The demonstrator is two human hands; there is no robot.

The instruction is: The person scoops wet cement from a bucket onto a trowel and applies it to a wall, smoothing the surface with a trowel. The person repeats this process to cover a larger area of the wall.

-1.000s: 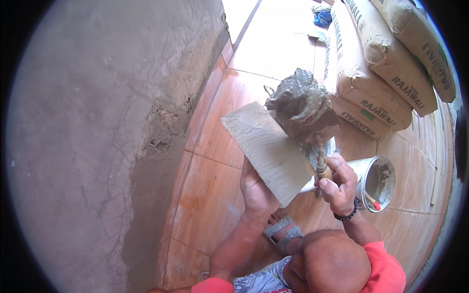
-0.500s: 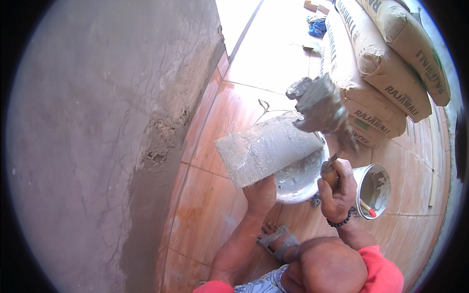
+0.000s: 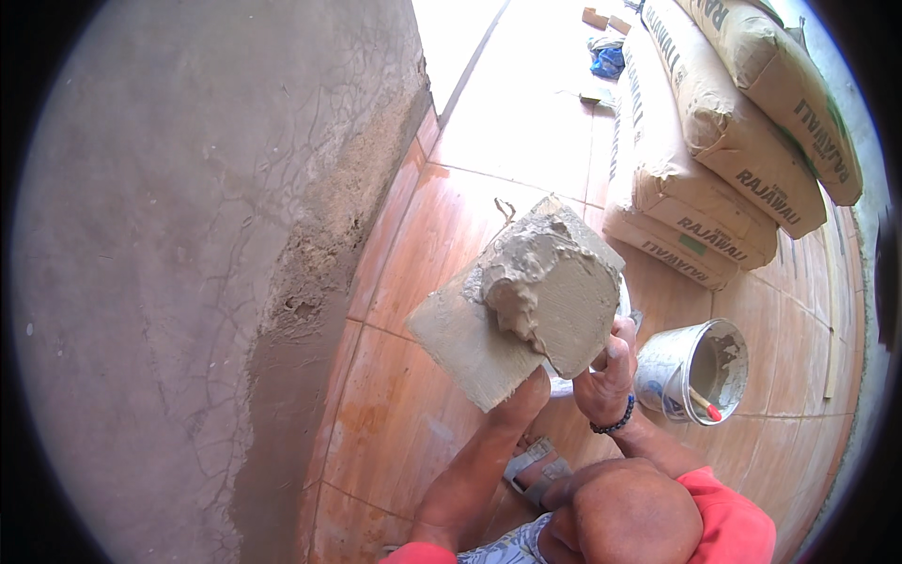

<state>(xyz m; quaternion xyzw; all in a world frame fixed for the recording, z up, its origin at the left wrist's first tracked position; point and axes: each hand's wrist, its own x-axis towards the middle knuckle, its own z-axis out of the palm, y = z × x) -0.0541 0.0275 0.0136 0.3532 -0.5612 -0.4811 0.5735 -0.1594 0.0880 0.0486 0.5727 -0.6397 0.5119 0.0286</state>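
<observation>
My left hand [image 3: 524, 399] holds a flat, mortar-coated board [image 3: 446, 334] from beneath, its grip mostly hidden. My right hand [image 3: 606, 381] is closed on a trowel whose handle is largely covered. The trowel blade [image 3: 583, 320] overlaps the board, with a thick lump of wet grey mortar [image 3: 526, 277] on top; whether blade and board touch is unclear. A white mixing container [image 3: 562, 385] shows only partly underneath. To the right stands a smeared white bucket [image 3: 662, 371] with a red-tipped wooden handle [image 3: 705, 404] inside.
A cracked grey plastered wall [image 3: 169, 235] runs along the left above tiled floor [image 3: 385, 404]. Stacked paper sacks [image 3: 733, 132] fill the upper right. A blue plastic bundle [image 3: 606, 61] lies behind them. A sandaled foot [image 3: 536, 470] is below my hands, and a thin strip [image 3: 832, 367] lies far right.
The mortar-laden trowel has swung down and left from its raised, tilted position onto or over the board. My right hand moved left. The board shifted slightly, covering most of the mixing container.
</observation>
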